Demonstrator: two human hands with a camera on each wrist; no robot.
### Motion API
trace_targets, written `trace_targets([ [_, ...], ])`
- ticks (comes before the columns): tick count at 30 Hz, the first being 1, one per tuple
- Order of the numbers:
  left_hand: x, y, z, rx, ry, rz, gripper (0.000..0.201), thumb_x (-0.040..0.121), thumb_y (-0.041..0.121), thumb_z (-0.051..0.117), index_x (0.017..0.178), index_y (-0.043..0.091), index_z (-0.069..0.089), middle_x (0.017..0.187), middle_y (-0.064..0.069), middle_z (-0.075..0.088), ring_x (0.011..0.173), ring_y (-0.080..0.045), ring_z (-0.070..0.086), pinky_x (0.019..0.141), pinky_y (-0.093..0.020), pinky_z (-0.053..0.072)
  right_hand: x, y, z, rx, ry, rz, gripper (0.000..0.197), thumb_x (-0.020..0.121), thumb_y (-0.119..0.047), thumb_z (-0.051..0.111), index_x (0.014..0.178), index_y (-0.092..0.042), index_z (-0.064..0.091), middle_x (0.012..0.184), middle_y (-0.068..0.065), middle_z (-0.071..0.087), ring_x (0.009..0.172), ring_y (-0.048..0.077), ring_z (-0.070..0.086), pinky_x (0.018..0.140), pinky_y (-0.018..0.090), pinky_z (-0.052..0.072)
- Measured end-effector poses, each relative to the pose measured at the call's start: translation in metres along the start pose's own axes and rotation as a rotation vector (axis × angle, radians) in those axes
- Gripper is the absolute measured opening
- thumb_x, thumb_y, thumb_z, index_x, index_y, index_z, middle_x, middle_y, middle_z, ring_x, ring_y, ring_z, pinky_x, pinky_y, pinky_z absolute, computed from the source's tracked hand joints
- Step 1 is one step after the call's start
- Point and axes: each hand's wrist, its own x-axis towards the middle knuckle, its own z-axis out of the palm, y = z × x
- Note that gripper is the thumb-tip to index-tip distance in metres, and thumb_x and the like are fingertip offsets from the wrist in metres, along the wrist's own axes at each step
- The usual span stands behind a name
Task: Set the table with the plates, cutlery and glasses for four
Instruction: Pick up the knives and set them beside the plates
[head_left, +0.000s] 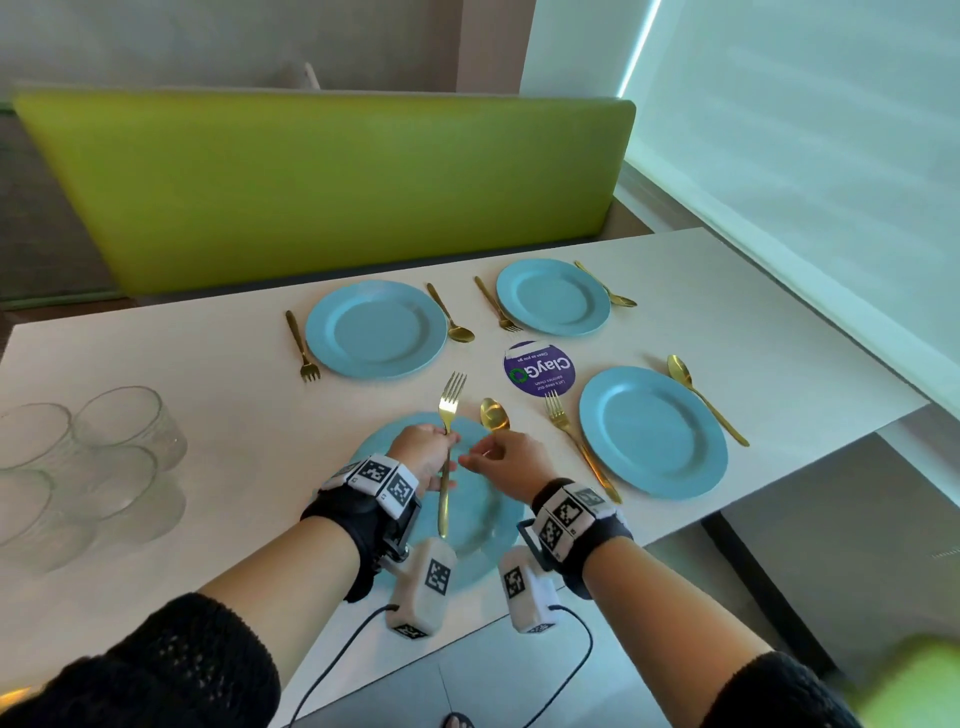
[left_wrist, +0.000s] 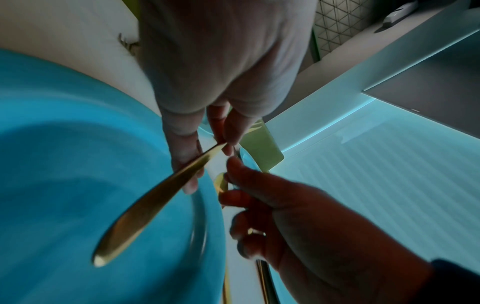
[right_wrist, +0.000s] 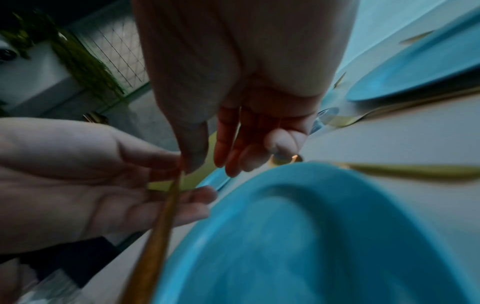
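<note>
White table (head_left: 208, 364) | left grip (head_left: 423, 457) clamps fork (head_left: 447, 447), tines away | right grip (head_left: 506, 460) pinches spoon (head_left: 494, 415)

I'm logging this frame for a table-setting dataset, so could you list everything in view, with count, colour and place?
Plates: four, blue, one per setting on the table; the nearest lies under the hands.
Forks: four, gold; three lie beside plates, one is held above the nearest plate.
Spoons: four, gold; three lie beside plates, one is held.
Glasses: four, clear, clustered at the table's left end.
Sticker: one, round, purple, between the plates.
Table: one, pale.
Bench back: one, green, behind the table.
Left hand: grips the held fork.
Right hand: pinches the held spoon.
</note>
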Motion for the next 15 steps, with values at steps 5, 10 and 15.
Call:
trace_targets([
  [5, -0.023, -0.021, -0.049, -0.022, -0.035, 0.007, 0.010, 0.097, 0.012, 0.046, 0.103, 0.008, 0.052, 0.077, -0.007, 0.050, 0.069, -0.021, 0.054, 0.058, -0.039, 0.051, -0.038, -0.047, 0.057, 0.049, -0.006, -0.017, 0.009, 0.084, -0.027, 0.065, 0.081, -0.019, 0.068, 0.088, 0.009, 0.071, 0.068, 0.015, 0.058, 0.076, 0.032, 0.055],
  [10, -0.049, -0.038, -0.090, -0.008, -0.073, 0.012, 0.019, 0.096, 0.010, 0.046, 0.078, 0.011, 0.052, 0.065, -0.007, 0.047, 0.056, -0.020, 0.050, 0.051, -0.031, 0.049, -0.063, -0.073, 0.100, 0.114, 0.053, 0.045, 0.026, 0.083, -0.023, 0.065, 0.060, -0.030, 0.055, 0.089, 0.010, 0.073, 0.053, 0.010, 0.054, 0.061, 0.022, 0.049],
  [15, -0.059, -0.052, -0.132, 0.079, 0.002, 0.020, 0.012, 0.092, 0.018, 0.052, 0.094, 0.007, 0.055, 0.077, -0.007, 0.052, 0.082, -0.026, 0.053, 0.070, -0.033, 0.047, -0.080, -0.084, 0.125, 0.052, 0.068, 0.119, 0.024, 0.083, -0.026, 0.067, 0.061, -0.025, 0.056, 0.093, 0.010, 0.071, 0.080, 0.019, 0.059, 0.085, 0.033, 0.053],
])
